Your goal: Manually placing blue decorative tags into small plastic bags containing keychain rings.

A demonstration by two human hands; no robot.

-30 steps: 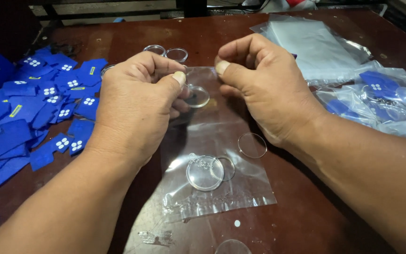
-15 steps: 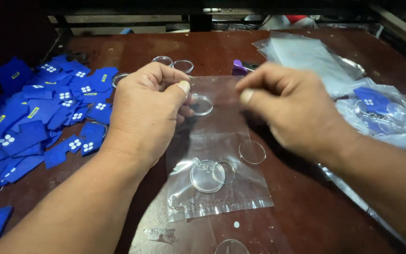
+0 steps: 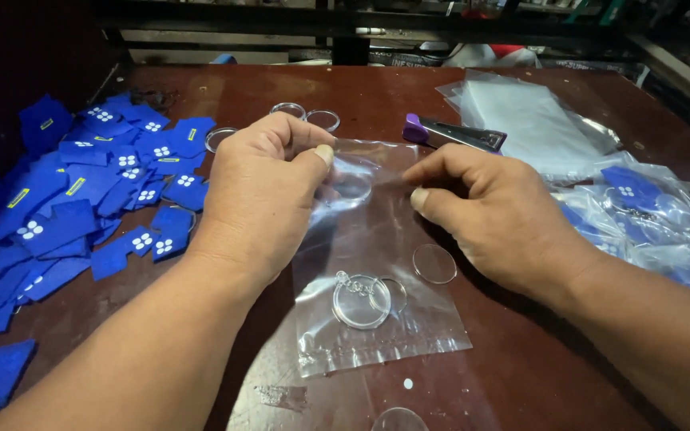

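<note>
**Both hands at the mouth of a clear plastic bag**

At the far left a heap of blue felt pieces (image 3: 65,199) with white dots spreads over the dark red tabletop (image 3: 553,375). Just right of it the left hand (image 3: 261,195) has its grip closed on the top edge of a clear plastic bag (image 3: 377,279), thumb pressed over the film against the fingers. The bag lies mid-table, its lower part flat, its mouth lifted between the two hands. Inside, near the bottom, sit a clear round disc (image 3: 359,301) and a thin metal ring (image 3: 393,294); another clear disc (image 3: 434,262) lies just beside the bag's right edge.

The right hand (image 3: 497,215) pinches the bag's other top corner, thumb and forefinger narrow on the film.

The bag looks very light, limp and slippery, likely to crumple or slide; the top corners by the opening seem the best places to hold.

Further right lie a purple-handled stapler (image 3: 453,133), a stack of empty clear bags (image 3: 533,120), and filled bags (image 3: 640,207) showing blue pieces.
</note>
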